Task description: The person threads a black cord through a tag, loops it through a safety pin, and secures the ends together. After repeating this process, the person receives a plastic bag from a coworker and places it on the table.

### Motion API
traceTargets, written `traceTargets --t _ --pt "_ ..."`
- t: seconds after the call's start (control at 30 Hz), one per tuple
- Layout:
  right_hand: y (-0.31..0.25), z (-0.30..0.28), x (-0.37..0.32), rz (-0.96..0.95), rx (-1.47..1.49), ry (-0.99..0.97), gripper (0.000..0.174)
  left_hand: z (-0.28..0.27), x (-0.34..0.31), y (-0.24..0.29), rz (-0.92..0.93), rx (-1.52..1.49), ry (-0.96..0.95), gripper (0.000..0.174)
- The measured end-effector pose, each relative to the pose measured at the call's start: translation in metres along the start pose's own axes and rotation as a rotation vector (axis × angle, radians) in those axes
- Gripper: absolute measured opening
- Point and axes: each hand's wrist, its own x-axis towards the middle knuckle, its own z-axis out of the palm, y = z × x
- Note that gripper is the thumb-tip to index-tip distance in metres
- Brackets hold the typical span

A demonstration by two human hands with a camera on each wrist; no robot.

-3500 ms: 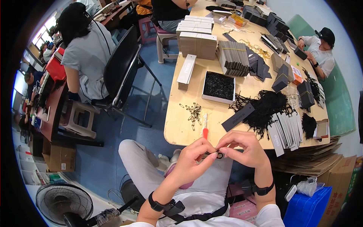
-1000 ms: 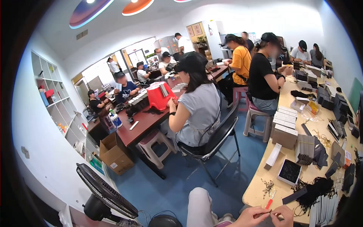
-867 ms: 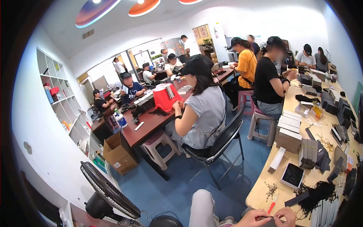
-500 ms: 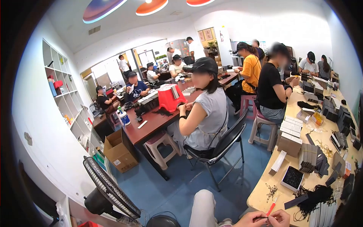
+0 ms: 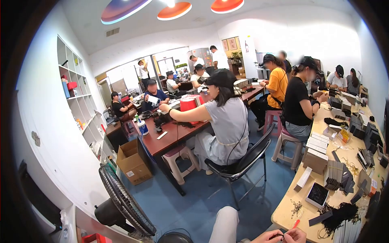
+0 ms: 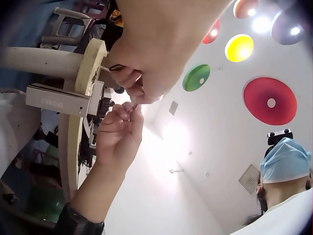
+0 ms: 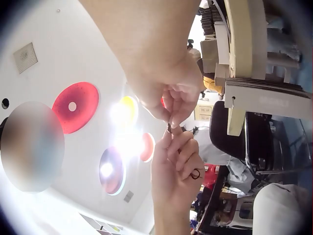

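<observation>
On the person's side of a white box [image 5: 313, 203] of black pieces, the left hand [image 5: 266, 237] and the right hand [image 5: 296, 235] are meeting at their fingertips. The fingers of both are pinching a small dark piece [image 7: 169, 128] between them, its shape mostly hidden. A dark loop [image 6: 116, 67] is showing at the left hand's curled fingers; whether it is joining that piece, one cannot tell. A red-handled tool [image 5: 297, 223] is lying on the counter [image 5: 283, 216] between box and hands. Small pins [image 5: 296, 207] are lying in a pile left of the box. Right of it, a heap of black cords [image 5: 344, 214] is spreading, a dark tag [image 5: 320, 218] resting against it.
</observation>
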Motion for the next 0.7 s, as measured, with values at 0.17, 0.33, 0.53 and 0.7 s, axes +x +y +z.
traceTargets --t 0.17,0.33,0.53,0.7 --pt "-0.001 0.008 -0.003 -0.045 -0.056 0.04 0.004 -0.008 -0.002 -0.011 -0.181 -0.14 -0.083 0.016" --pt "0.004 0.005 -0.002 -0.115 -0.112 0.011 0.004 -0.007 -0.002 -0.004 -0.089 -0.244 -0.108 0.015" --pt "0.0 0.002 -0.002 -0.173 -0.137 -0.022 0.006 -0.008 -0.001 -0.006 -0.103 -0.27 -0.113 0.014" --pt "0.003 0.004 -0.002 -0.066 -0.032 0.014 0.005 -0.009 0.002 -0.013 -0.14 -0.241 -0.082 0.013"
